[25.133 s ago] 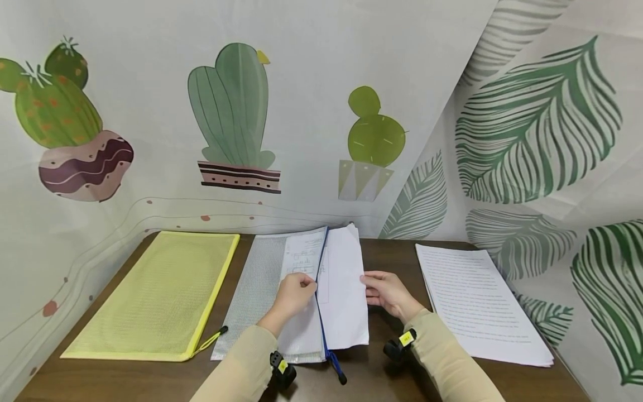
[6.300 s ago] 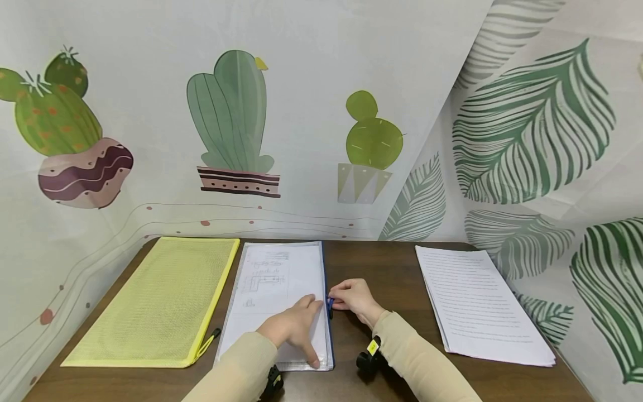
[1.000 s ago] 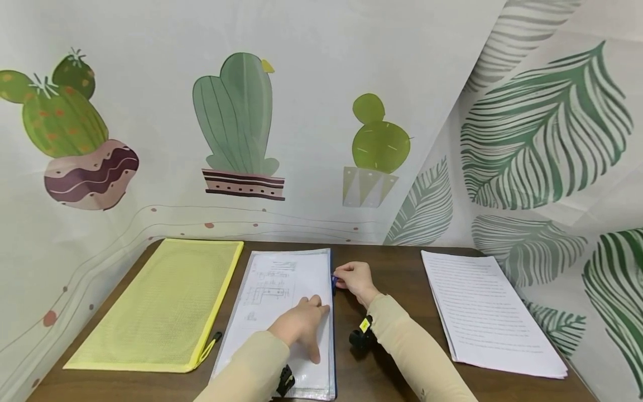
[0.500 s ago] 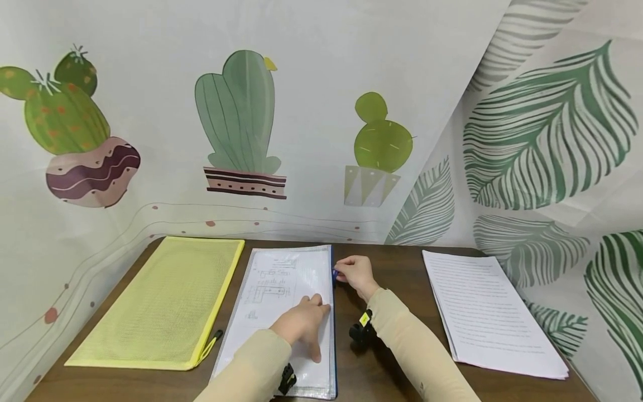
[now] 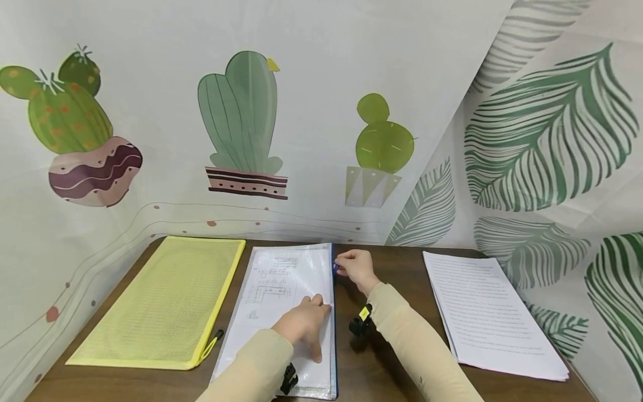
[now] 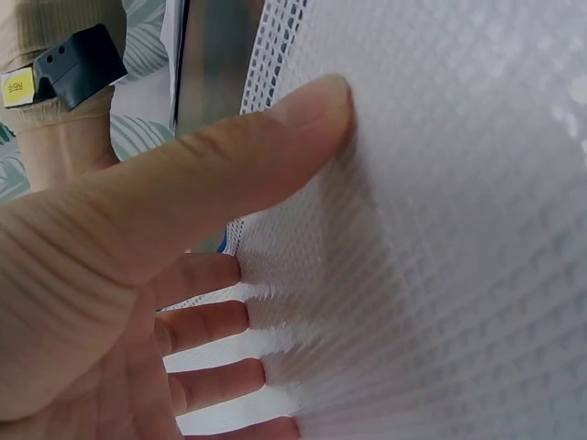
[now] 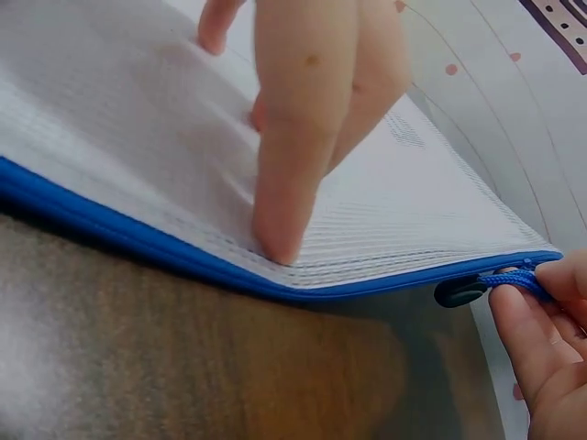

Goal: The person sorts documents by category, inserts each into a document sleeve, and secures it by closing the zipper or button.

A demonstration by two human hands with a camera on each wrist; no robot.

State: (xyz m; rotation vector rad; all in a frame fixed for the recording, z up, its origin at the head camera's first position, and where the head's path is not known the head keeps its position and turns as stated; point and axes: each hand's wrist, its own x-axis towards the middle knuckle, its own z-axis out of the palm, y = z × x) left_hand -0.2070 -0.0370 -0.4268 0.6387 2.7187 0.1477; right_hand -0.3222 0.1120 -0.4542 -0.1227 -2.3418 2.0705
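Observation:
A clear mesh zipper pouch (image 5: 241,340) with papers inside lies mid-table, a line drawing showing through its top. My left hand (image 5: 303,324) presses on its right part with fingers and thumb spread; in the left wrist view the thumb (image 6: 312,103) and fingertips dimple the mesh. Along the right side runs a blue zipper (image 7: 119,240), bent upward toward its far end. There my right hand (image 5: 358,269) pinches the zipper pull (image 7: 514,278), a blue cord with a black end, between thumb and fingers. The zipper looks closed along the stretch in the right wrist view.
To the left lies a yellow mesh zipper pouch (image 5: 161,301), its cord pull (image 5: 208,349) pointing toward the middle pouch. A stack of printed paper (image 5: 494,312) rests on the right. Behind the brown table (image 5: 397,312) hangs a cactus-print cloth (image 5: 311,139).
The pouch stood partly unzipped with paper sticking out much earlier; now the paper is inside. My right hand has slid the zipper pull away along the edge; the left hand has stayed pressing.

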